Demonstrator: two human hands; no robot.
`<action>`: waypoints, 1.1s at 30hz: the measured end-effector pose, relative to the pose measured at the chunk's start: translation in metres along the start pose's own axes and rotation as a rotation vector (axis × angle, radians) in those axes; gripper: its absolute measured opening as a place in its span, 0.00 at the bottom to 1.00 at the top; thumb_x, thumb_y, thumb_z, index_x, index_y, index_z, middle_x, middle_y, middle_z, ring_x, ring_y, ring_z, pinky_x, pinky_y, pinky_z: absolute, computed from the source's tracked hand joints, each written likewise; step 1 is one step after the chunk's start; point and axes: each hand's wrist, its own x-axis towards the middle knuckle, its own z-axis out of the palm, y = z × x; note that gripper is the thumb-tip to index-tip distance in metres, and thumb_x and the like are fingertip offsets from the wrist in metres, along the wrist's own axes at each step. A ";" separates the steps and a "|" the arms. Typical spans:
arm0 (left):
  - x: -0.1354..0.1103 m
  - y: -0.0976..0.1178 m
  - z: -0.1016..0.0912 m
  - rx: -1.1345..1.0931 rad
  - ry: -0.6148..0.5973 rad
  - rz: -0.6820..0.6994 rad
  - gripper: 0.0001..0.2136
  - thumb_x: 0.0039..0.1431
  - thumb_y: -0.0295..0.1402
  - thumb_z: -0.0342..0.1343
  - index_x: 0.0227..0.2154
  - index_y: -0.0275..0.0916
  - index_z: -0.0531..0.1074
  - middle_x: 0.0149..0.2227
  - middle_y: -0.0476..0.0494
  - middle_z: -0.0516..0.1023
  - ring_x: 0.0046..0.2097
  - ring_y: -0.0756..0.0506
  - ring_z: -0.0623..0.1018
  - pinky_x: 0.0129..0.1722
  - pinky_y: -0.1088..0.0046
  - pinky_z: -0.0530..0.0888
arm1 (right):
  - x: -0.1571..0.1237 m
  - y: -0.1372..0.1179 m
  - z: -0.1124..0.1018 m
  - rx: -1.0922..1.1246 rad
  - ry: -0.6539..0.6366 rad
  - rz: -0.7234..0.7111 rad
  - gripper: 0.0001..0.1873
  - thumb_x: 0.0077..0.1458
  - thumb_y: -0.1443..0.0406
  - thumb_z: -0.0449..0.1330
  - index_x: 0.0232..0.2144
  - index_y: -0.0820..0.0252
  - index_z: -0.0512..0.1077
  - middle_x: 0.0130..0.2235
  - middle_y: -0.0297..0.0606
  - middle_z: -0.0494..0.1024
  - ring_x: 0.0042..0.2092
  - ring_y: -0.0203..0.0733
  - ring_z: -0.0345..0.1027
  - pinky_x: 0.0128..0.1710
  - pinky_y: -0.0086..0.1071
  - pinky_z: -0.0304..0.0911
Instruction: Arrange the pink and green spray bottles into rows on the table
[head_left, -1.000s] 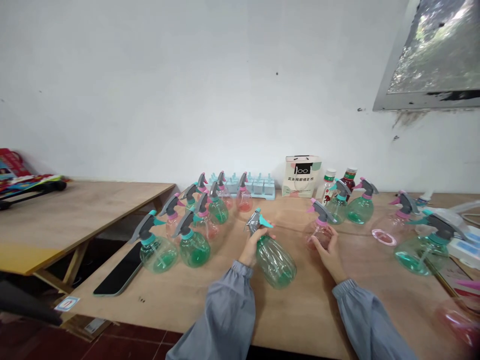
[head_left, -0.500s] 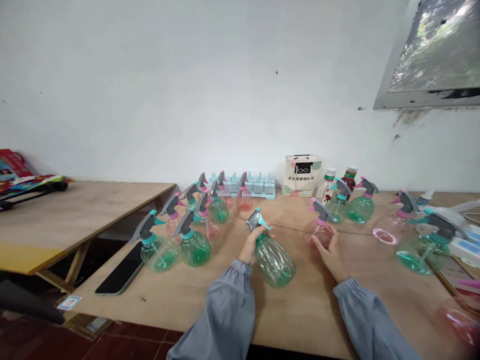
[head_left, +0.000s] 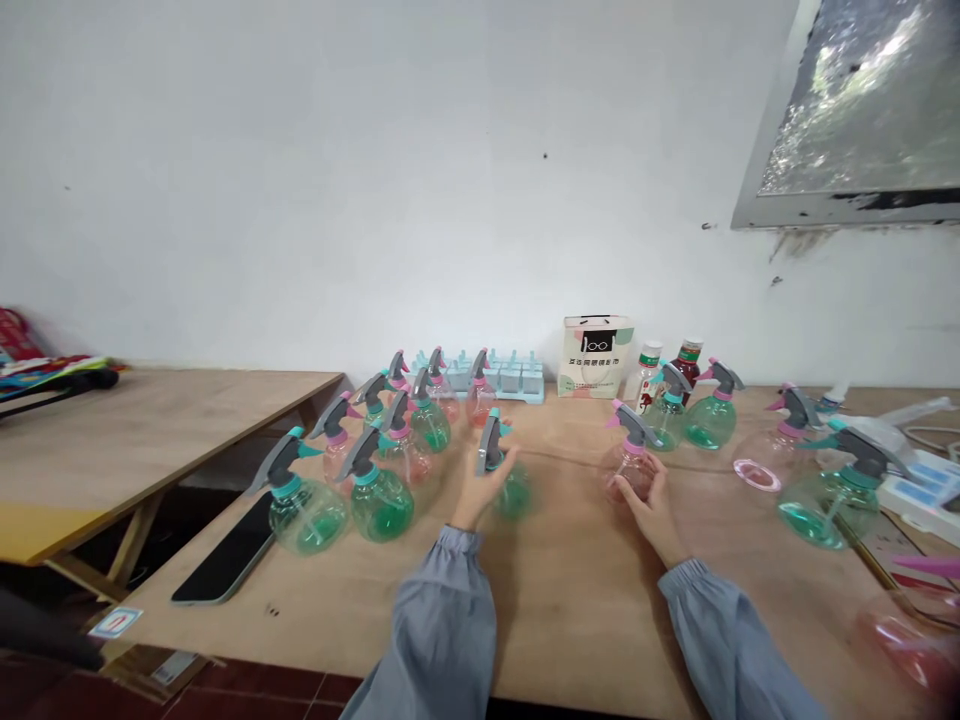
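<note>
My left hand [head_left: 477, 492] is closed round the neck of a green spray bottle [head_left: 516, 490] with a grey head and teal nozzle. Its lower part is blurred, so I cannot tell whether it touches the table. My right hand [head_left: 651, 506] grips the side of a pink spray bottle [head_left: 621, 465], whose grey and pink head points up and to the left. To the left of my left hand stand several green and pink spray bottles, the nearest being a green one [head_left: 384, 508]. More stand beyond my right hand, among them a teal-necked spray bottle [head_left: 825, 510].
A phone [head_left: 225, 555] lies near the table's left edge. Along the wall are a pale blue mould tray [head_left: 517, 380], a paper bag [head_left: 596, 360] and two capped bottles [head_left: 646, 375]. A white power strip [head_left: 926, 495] sits at right. Another table [head_left: 187, 415] stands at left.
My left hand has turned the green spray bottle from tilted to more upright and moved it slightly left and away from me. My right hand still grips the pink spray bottle. The view has shifted slightly.
</note>
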 end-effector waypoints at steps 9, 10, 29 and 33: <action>0.025 -0.020 -0.030 0.213 0.204 0.204 0.11 0.47 0.38 0.67 0.25 0.40 0.71 0.24 0.52 0.69 0.29 0.49 0.69 0.33 0.75 0.66 | -0.001 -0.002 -0.001 -0.008 -0.012 0.031 0.44 0.52 0.45 0.63 0.62 0.58 0.54 0.60 0.55 0.64 0.60 0.55 0.63 0.61 0.57 0.58; 0.026 -0.021 -0.030 0.217 0.206 0.206 0.11 0.47 0.38 0.67 0.27 0.39 0.72 0.25 0.52 0.69 0.30 0.49 0.69 0.34 0.75 0.67 | 0.000 -0.002 -0.001 -0.010 -0.013 0.033 0.44 0.52 0.44 0.63 0.62 0.58 0.54 0.60 0.55 0.64 0.60 0.55 0.63 0.61 0.57 0.58; 0.022 -0.027 -0.050 1.095 0.074 -0.101 0.28 0.54 0.41 0.61 0.54 0.37 0.60 0.54 0.31 0.69 0.58 0.31 0.71 0.55 0.51 0.67 | 0.000 -0.001 -0.001 -0.015 -0.004 0.025 0.44 0.51 0.43 0.63 0.61 0.57 0.54 0.60 0.54 0.65 0.59 0.55 0.64 0.61 0.56 0.58; 0.027 -0.032 -0.046 1.169 0.158 -0.079 0.30 0.61 0.45 0.55 0.63 0.40 0.59 0.59 0.28 0.65 0.60 0.29 0.68 0.57 0.49 0.65 | 0.000 0.000 0.000 -0.024 0.008 0.031 0.45 0.50 0.42 0.63 0.61 0.59 0.55 0.59 0.55 0.66 0.59 0.56 0.64 0.61 0.56 0.58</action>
